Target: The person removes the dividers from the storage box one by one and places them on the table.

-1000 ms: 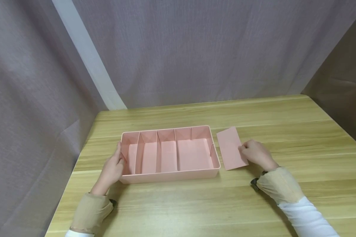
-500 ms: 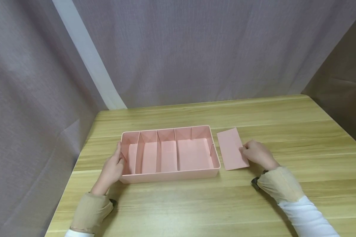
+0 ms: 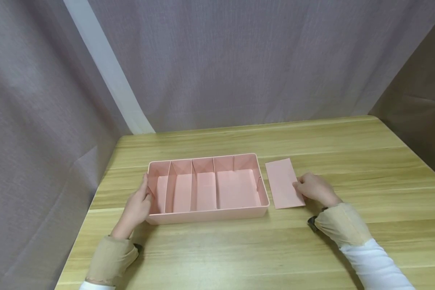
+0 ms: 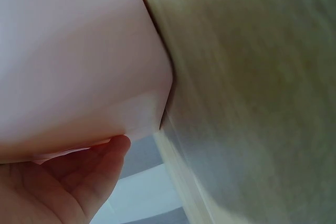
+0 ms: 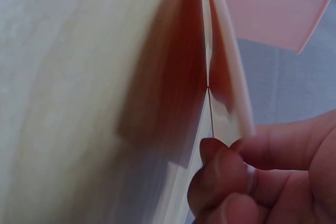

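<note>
A pink divided box lies lengthwise on the wooden table, with upright partitions in its left part and a wider compartment at right. My left hand holds the box's left end, one finger stretched along the outer wall. In the left wrist view, a fingertip touches the outer wall near a corner. Right of the box is a thin, flat pink rectangular panel. My right hand pinches its right edge between thumb and fingers. The right wrist view shows this panel edge raised above the table, casting a shadow.
The wooden table extends in front of the box and to the right of the panel. A grey-mauve curtain with a pale stripe hangs behind and to the left. Inside the box's right compartment, slim ridges stand on the walls.
The panel has turned slightly, its far edge coming a little nearer, and my right hand has shifted slightly with it. The box and my left hand stay in place.
</note>
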